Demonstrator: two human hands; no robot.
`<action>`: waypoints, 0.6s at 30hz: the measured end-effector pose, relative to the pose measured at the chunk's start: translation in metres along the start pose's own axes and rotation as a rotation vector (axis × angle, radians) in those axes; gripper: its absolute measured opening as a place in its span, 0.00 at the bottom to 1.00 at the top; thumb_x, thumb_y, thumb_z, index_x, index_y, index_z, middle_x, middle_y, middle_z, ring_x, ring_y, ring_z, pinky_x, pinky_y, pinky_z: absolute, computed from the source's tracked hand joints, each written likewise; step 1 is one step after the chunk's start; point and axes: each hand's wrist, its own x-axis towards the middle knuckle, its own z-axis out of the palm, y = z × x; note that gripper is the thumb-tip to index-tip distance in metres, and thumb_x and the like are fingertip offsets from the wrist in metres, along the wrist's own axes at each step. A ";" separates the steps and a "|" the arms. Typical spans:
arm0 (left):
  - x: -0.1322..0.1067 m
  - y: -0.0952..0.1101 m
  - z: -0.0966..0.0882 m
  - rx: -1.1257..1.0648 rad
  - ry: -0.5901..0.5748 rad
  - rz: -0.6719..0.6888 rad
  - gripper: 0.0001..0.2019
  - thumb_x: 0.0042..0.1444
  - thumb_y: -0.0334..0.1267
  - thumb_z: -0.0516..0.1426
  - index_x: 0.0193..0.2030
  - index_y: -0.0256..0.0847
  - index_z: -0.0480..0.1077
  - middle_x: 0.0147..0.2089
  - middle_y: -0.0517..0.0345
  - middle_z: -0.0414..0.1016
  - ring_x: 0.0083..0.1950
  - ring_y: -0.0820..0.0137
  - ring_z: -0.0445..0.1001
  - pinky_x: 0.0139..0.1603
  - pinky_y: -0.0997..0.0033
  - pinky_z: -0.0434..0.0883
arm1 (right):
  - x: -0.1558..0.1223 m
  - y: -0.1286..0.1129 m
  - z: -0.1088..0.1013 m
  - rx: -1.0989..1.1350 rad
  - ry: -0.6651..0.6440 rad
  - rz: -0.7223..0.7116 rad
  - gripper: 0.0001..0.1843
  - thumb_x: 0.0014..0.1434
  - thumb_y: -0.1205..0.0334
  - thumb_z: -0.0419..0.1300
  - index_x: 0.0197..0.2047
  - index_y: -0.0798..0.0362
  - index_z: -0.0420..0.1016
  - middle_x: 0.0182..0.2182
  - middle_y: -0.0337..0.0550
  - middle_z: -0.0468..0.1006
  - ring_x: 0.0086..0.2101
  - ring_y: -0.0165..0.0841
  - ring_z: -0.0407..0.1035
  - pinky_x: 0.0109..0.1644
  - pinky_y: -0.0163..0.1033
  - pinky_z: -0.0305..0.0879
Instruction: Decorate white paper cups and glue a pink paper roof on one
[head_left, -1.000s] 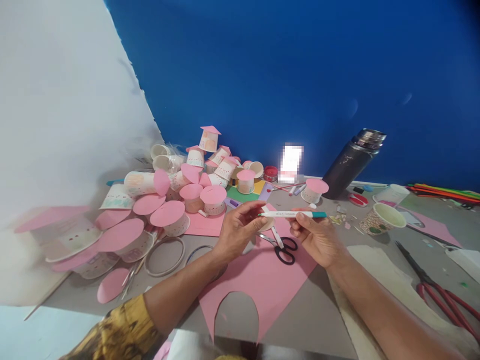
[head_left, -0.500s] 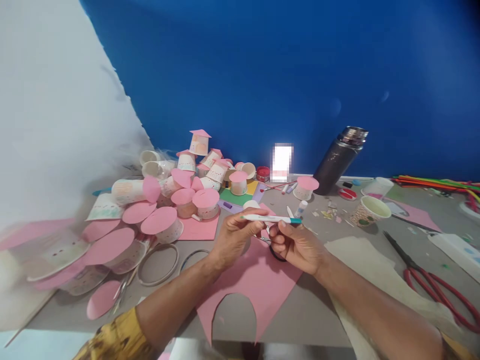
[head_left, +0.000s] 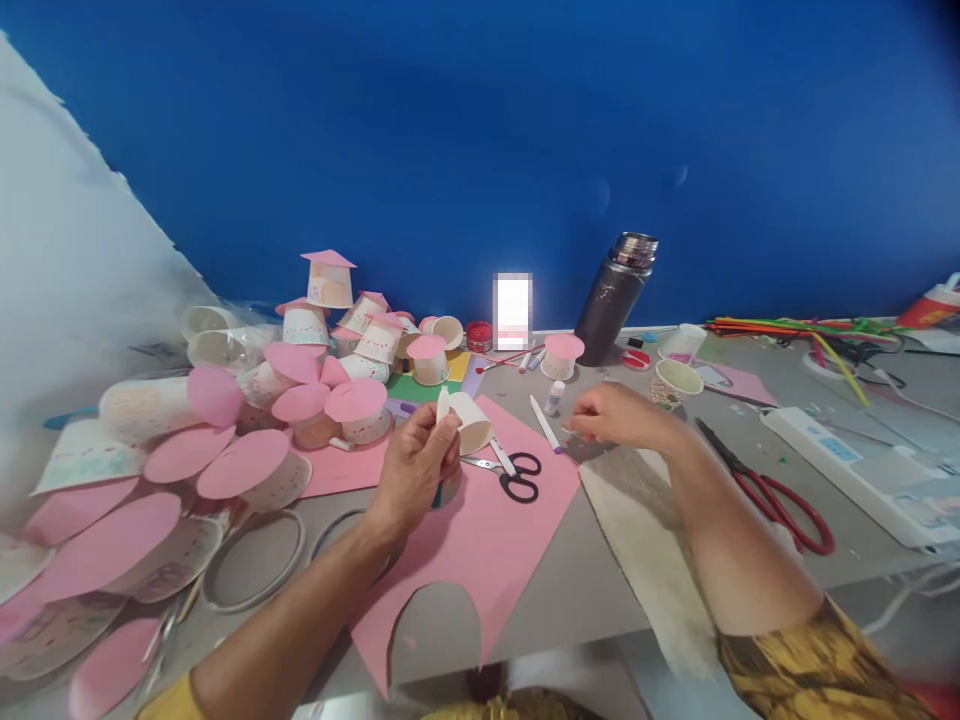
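Front: grey tabletop (head_left: 551,590), front edge crossing below a pink paper sheet (head_left: 465,540), which has an arch cut from its near side. A strip of grey is left showing between the sheet's slanting right edge and a cream cloth (head_left: 637,540).

Middle: black-handled scissors (head_left: 504,478), laid on the sheet; a white pen (head_left: 504,459) lies across them. To their left, a slim white marker with a teal end (head_left: 443,402) is held upright in the left hand (head_left: 420,455), pinched between thumb and bent fingers. Just beyond, a white paper cup (head_left: 469,420), tipped on its side. At the sheet's right edge, a white marker with a purple end (head_left: 545,424). Right hand (head_left: 619,415): fingers curled, just off that edge; whether anything is gripped cannot be told.

Sides: pink-topped paper cups (head_left: 244,463), crowded at left; red-handled shears (head_left: 738,468) at right, with grey surface between them and the cloth.

Far: small white bottle (head_left: 554,399), upright; dark metal flask (head_left: 609,310), tilted; blue wall (head_left: 420,150) behind.
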 end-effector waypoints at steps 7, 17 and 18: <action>-0.002 -0.002 -0.003 0.140 -0.021 -0.060 0.22 0.56 0.53 0.66 0.28 0.42 0.61 0.18 0.70 0.57 0.18 0.81 0.50 0.19 0.79 0.49 | -0.003 -0.036 0.038 -0.206 -0.107 -0.208 0.14 0.59 0.52 0.67 0.27 0.51 0.80 0.25 0.42 0.78 0.25 0.33 0.66 0.29 0.39 0.49; -0.001 0.002 -0.004 0.268 -0.028 -0.056 0.14 0.54 0.49 0.65 0.33 0.40 0.73 0.20 0.68 0.57 0.20 0.78 0.52 0.20 0.77 0.51 | -0.076 0.007 -0.057 0.271 0.446 -0.170 0.15 0.62 0.49 0.62 0.32 0.51 0.81 0.27 0.41 0.82 0.26 0.31 0.71 0.31 0.36 0.62; -0.002 0.003 -0.003 0.297 -0.027 -0.048 0.14 0.54 0.49 0.65 0.33 0.40 0.73 0.20 0.67 0.57 0.21 0.77 0.53 0.21 0.77 0.51 | -0.091 0.025 -0.063 0.248 0.546 -0.110 0.16 0.62 0.49 0.63 0.31 0.50 0.81 0.26 0.41 0.81 0.25 0.30 0.70 0.31 0.36 0.62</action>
